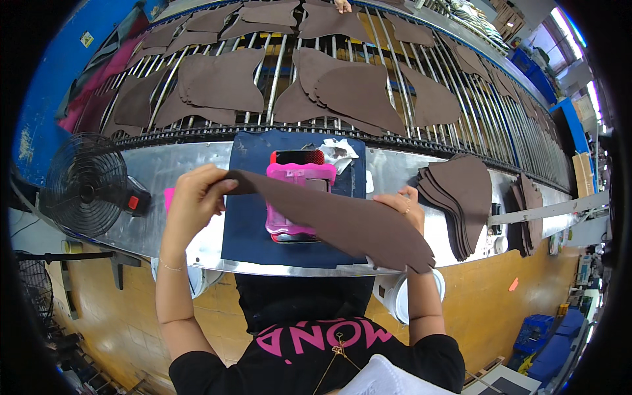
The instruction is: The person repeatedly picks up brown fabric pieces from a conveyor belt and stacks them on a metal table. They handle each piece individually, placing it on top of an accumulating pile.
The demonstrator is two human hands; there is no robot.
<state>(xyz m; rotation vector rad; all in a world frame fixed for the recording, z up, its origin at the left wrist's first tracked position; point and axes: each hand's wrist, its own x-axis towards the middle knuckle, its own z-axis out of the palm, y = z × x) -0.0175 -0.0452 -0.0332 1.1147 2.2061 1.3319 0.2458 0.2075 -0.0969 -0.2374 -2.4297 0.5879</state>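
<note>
Counted: two bare hands (pixel 195 194) at work, plus one hand of another person (pixel 343 6) at the top edge. Between the two, one brown piece (pixel 329 214) or several layered together, impossible to tell. On the one metal table (pixel 151 161): two stacks of brown pieces (pixel 457 201), one black fan (pixel 85 184), one dark blue mat (pixel 250 243), one pink wavy-edged frame (pixel 299 170), one red-edged tray (pixel 315 157) and one crumpled white wad (pixel 339 155). Below it, two white buckets (pixel 395 296). Beyond, one roller conveyor (pixel 274 79), with many overlapping brown panels (pixel 220 79), too many to count reliably.
</note>
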